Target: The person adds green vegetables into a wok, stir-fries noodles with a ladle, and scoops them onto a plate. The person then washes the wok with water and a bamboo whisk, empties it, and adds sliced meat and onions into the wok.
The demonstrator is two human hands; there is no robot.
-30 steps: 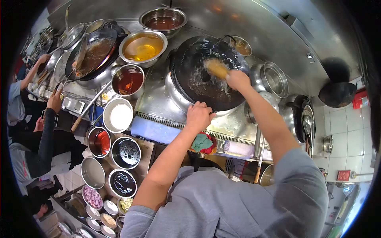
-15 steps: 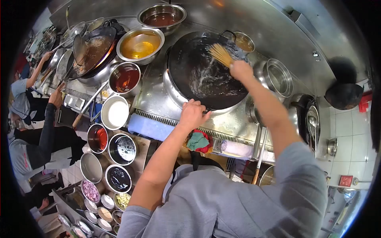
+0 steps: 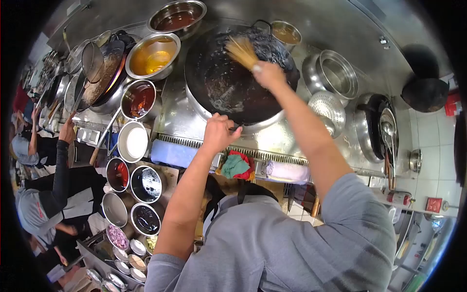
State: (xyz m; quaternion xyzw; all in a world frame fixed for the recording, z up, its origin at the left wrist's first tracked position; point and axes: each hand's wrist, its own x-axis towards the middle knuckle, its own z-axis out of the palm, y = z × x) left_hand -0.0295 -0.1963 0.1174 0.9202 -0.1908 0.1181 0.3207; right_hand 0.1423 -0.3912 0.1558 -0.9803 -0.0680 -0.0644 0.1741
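Observation:
A large black wok [image 3: 199, 73] sits on the stove with dark, foamy water in it. My right hand [image 3: 269, 76] is closed round the handle end of a bamboo wok brush [image 3: 242, 51], whose splayed bristles are over the wok's far half, at the water. My left hand [image 3: 220, 133] is closed on the near edge of the wok, where a bit of its handle shows beside the thumb. A folded green cloth [image 3: 234, 166] on a red one lies at the counter's front edge, just below my left hand.
Left of the wok stand steel bowls of yellow oil [image 3: 155, 56] and red liquid [image 3: 139, 100], plus several sauce pots. To the right are a perforated ladle [image 3: 327, 110] and steel pans [image 3: 337, 75]. A co-worker's arm [image 3: 64, 151] reaches toward another wok at the left.
My right hand has swept the brush to the left across the wok, and the water has swirled. My left hand stays at the near edge. The camera view has shifted a little.

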